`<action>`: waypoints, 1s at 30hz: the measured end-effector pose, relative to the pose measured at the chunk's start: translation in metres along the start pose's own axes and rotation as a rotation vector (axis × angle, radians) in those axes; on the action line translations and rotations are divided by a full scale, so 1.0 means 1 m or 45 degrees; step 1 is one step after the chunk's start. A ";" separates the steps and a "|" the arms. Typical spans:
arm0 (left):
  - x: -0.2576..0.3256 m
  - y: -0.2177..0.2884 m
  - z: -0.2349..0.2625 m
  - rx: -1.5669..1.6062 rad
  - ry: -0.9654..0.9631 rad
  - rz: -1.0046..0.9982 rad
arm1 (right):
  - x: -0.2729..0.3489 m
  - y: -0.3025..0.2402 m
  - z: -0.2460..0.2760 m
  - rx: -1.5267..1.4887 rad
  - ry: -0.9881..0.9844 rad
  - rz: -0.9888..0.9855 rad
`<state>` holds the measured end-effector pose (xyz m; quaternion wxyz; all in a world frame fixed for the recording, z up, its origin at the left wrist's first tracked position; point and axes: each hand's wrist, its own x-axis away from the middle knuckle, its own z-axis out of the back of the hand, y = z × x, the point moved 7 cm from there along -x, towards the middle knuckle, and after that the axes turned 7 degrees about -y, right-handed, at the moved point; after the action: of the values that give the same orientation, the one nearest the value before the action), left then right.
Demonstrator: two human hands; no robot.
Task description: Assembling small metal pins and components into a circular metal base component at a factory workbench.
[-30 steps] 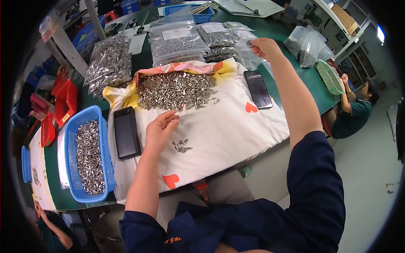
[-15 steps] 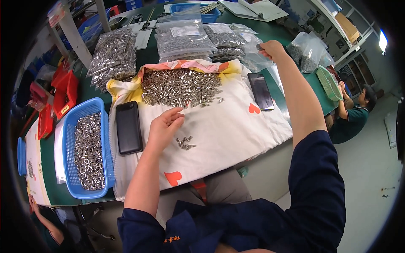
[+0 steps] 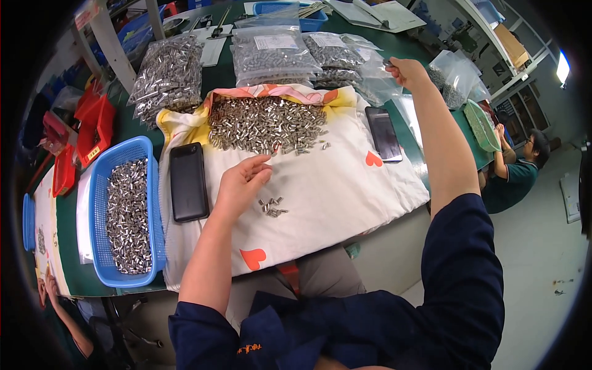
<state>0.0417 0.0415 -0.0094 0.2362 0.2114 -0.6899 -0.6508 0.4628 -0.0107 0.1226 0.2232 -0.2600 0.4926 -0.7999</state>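
Observation:
A pile of small silver metal sleeves (image 3: 265,123) lies on a white cloth with orange hearts (image 3: 333,191). My left hand (image 3: 242,185) rests on the cloth just below the pile, fingers loosely curled and reaching toward its lower edge. A small cluster of loose sleeves (image 3: 272,206) lies right beside that hand. My right hand (image 3: 405,71) is stretched far out to the right over clear plastic bags (image 3: 376,77), pinching a small metal piece between its fingertips.
A blue basket (image 3: 98,185) holding several sleeves stands at the left. Two black phones (image 3: 188,182) (image 3: 383,132) lie on the cloth. Sealed bags of parts (image 3: 271,55) line the back. Red bins (image 3: 92,126) sit far left. A person (image 3: 515,169) sits at the right.
My left hand has slid forward toward the pile's edge. My right hand has reached farther out over the plastic bags.

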 end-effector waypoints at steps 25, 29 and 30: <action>-0.002 0.002 0.018 1.047 0.112 -0.146 | 0.237 0.002 -0.233 0.138 -0.458 1.633; -0.003 0.016 0.000 0.364 -0.127 -0.157 | 0.176 0.032 -0.202 0.343 -0.458 0.919; 0.002 0.011 -0.010 0.356 -0.142 -0.001 | 0.168 0.044 -0.204 0.612 -0.451 0.759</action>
<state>0.0468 0.0328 0.0022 0.1655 0.2060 -0.7858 -0.5591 0.2090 0.0045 0.0383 0.5805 -0.1801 0.2999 -0.7353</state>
